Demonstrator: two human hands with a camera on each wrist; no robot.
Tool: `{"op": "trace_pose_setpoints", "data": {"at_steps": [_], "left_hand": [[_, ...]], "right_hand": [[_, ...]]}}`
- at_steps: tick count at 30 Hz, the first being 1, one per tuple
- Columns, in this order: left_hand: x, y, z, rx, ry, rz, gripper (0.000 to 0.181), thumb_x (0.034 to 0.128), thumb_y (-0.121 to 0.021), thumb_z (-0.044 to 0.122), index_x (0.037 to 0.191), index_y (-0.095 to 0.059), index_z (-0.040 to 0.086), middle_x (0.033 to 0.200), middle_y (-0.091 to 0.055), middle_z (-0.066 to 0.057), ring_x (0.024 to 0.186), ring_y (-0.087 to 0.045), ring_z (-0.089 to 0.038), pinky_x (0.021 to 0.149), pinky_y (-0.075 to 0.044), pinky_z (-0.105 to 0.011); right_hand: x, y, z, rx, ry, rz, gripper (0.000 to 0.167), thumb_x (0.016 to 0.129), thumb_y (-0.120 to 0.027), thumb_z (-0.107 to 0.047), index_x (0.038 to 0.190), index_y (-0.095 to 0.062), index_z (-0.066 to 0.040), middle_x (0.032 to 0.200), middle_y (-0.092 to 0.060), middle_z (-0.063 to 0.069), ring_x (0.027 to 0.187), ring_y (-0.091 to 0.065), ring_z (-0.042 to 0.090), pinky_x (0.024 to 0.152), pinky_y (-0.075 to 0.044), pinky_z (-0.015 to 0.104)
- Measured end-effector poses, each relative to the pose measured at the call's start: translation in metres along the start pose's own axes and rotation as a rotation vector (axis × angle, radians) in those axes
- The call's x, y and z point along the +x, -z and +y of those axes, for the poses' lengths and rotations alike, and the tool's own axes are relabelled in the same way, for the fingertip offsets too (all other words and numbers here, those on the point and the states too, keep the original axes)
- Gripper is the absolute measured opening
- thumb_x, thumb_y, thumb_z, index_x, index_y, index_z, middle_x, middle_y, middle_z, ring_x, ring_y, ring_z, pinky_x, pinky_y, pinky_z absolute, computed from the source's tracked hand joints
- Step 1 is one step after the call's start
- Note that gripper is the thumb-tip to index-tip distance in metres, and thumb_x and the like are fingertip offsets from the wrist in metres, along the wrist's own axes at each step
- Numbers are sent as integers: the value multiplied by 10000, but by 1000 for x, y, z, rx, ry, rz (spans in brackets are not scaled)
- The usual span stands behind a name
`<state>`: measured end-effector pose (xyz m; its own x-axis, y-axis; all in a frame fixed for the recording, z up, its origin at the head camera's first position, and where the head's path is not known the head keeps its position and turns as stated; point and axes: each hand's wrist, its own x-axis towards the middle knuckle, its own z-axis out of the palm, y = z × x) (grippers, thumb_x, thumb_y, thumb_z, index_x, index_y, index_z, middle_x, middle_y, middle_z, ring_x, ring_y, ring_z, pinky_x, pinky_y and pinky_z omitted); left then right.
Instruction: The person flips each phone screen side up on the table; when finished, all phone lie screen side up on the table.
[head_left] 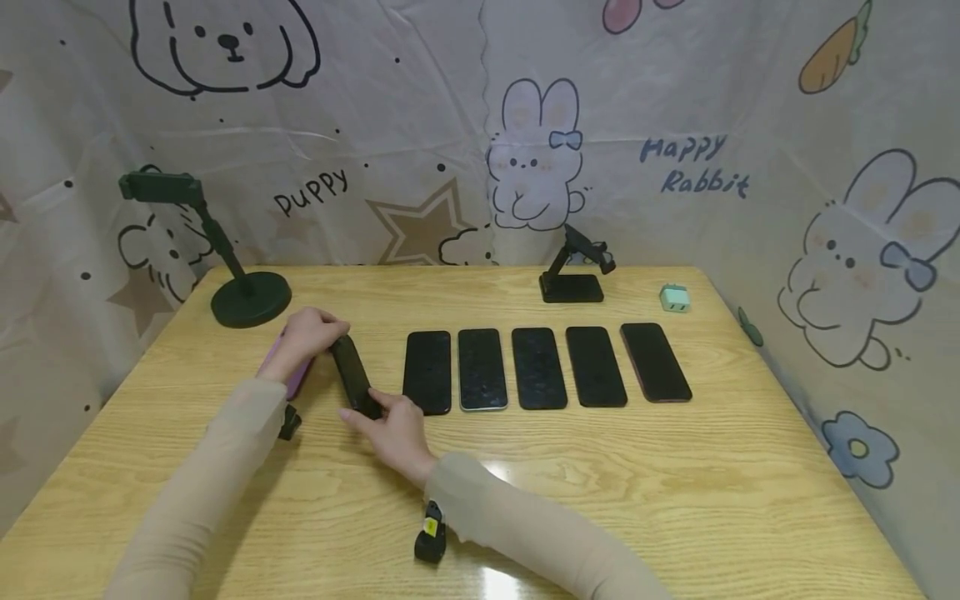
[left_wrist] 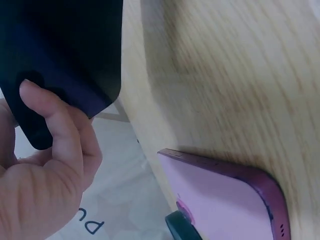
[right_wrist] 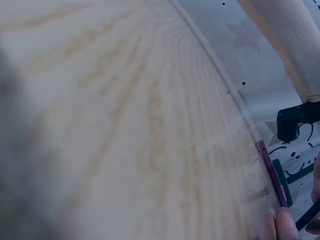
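Observation:
A black smartphone (head_left: 351, 377) is tilted up on its long edge, left of a row of phones. My left hand (head_left: 306, 340) grips its far end, and my right hand (head_left: 396, 429) pinches its near end between thumb and fingers. In the left wrist view, fingers of the left hand (left_wrist: 55, 155) curl against the dark face of the phone (left_wrist: 65, 50). A purple smartphone (left_wrist: 215, 195) lies on the table beside that hand, back side up, partly hidden by the left hand in the head view. Only fingertips of the right hand (right_wrist: 281, 226) show in the right wrist view.
Several black-screened phones (head_left: 483, 369) lie side by side to the right. Behind them stand a small black phone stand (head_left: 572, 287) and a mint charger plug (head_left: 675, 297). A dark green stand (head_left: 251, 300) occupies the back left. A printed curtain (head_left: 420, 125) borders the table.

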<state>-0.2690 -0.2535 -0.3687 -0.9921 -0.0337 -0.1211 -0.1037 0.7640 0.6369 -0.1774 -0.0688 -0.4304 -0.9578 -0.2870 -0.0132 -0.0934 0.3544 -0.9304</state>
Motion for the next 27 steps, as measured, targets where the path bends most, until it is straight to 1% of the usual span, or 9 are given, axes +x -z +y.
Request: {"op": "trace_pose_setpoints", "data": {"at_steps": [1, 4, 8, 11, 13, 17, 19, 22, 27], "left_hand": [[0, 0, 0, -8, 3, -9, 469, 932, -484, 298, 1171, -638, -75, 1221, -600, -270, 1022, -597, -377, 920, -475, -494], [0, 0, 0, -90, 47, -49, 464, 929, -495, 306, 1145, -649, -74, 1123, -635, -224, 812, -635, -225, 852, -519, -402], [2, -1, -5, -302, 105, -107, 515, 963, -492, 315, 1200, -583, -133, 1181, -606, -233, 734, -627, -62, 809, -554, -284], [4, -2, -7, -373, 96, -160, 585, 995, -447, 359, 1261, -523, -157, 1205, -589, -232, 764, -604, -36, 790, -547, -244], [6, -3, -8, -345, 80, -195, 605, 1009, -401, 398, 1289, -521, -124, 1113, -594, -197, 767, -562, -74, 779, -519, -251], [7, -4, -9, -263, 40, -265, 649, 1020, -313, 475, 1360, -490, -48, 1181, -578, -201, 911, -576, -227, 827, -485, -349], [7, -5, -10, -285, 36, -301, 656, 1023, -306, 480, 1395, -446, -42, 1324, -528, -266, 1097, -590, -346, 937, -483, -426], [6, -4, -8, -319, 41, -344, 665, 1024, -313, 486, 1438, -383, -30, 1422, -417, -302, 1280, -458, -425, 1019, -421, -537], [7, -2, -5, -371, 57, -373, 685, 1010, -347, 509, 1451, -351, -15, 1466, -292, -363, 1235, -478, -475, 933, -493, -516]], "right_hand": [[0, 0, 0, -8, 8, 5, 646, 855, -670, -504, 1330, -571, -77, 1252, -624, 117, 1033, -630, 166, 865, -511, 280], [0, 1, 0, 38, 17, -6, 580, 896, -616, -504, 1303, -599, -90, 1129, -702, 84, 1025, -656, 179, 828, -532, 295], [1, 1, 2, 123, 27, -24, 438, 964, -542, -432, 1097, -717, -53, 810, -734, 74, 708, -694, 134, 667, -517, 213], [0, 0, 4, 149, 27, -19, 430, 991, -505, -393, 929, -722, -28, 764, -725, 86, 672, -695, 113, 679, -525, 177], [0, -1, 4, 166, 24, -18, 428, 998, -497, -374, 902, -712, -16, 770, -726, 101, 677, -701, 127, 668, -538, 181], [0, -2, 5, 189, 20, -10, 414, 1002, -498, -341, 884, -704, -2, 749, -720, 112, 654, -699, 140, 615, -531, 166], [0, -2, 5, 183, 27, -3, 416, 1005, -497, -323, 843, -696, 5, 724, -717, 114, 633, -695, 138, 594, -519, 154], [0, -3, 4, 175, 39, 7, 412, 1008, -498, -286, 810, -685, 22, 724, -708, 127, 630, -699, 150, 578, -518, 149], [-3, -3, 3, 145, 30, 8, 377, 1019, -473, -253, 989, -695, 50, 909, -565, 102, 759, -688, 132, 673, -519, 134]]}}
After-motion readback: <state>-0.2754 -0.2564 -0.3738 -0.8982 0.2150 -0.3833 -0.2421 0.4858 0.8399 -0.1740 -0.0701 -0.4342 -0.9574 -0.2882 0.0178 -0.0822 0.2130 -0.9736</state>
